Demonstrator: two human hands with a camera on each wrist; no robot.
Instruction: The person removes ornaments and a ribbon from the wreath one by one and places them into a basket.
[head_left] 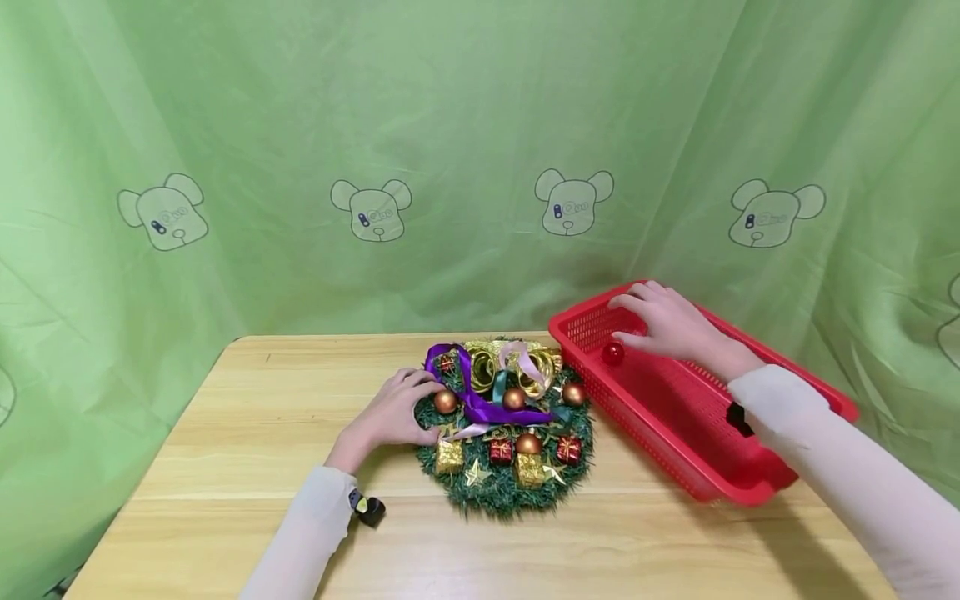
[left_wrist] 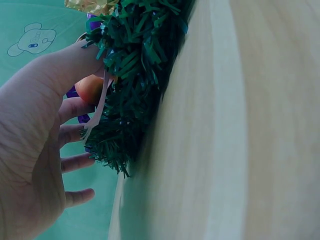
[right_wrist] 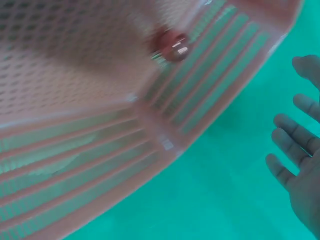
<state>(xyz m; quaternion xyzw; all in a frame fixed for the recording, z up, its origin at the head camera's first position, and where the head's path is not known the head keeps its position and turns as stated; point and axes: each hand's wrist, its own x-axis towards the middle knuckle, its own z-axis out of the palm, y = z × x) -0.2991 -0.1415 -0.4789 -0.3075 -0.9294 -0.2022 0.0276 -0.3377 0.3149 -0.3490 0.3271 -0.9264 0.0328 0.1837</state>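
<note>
A green tinsel Christmas wreath (head_left: 491, 492) lies on the table, bearing copper balls, small gift boxes, gold stars, gold bells and a purple ribbon (head_left: 504, 414). At its left edge rests my left hand (head_left: 392, 410), thumb and fingers spread around a copper ball (head_left: 446, 402). In the left wrist view, fingertips reach the tinsel (left_wrist: 135, 75), the fingers fairly straight and the thumb tip hidden. My right hand (head_left: 667, 323) hovers above a red plastic basket (head_left: 637, 421), fingers spread and nothing in them. Below its thumb a shiny red ball (head_left: 613, 353) sits in the basket's far left end.
The basket stands slanted at the right of the wooden table (head_left: 247, 442), its left wall close beside the wreath. Behind the table hangs a green curtain (head_left: 465, 100) printed with bear heads. Black wrist devices (head_left: 367, 507) sit at both cuffs.
</note>
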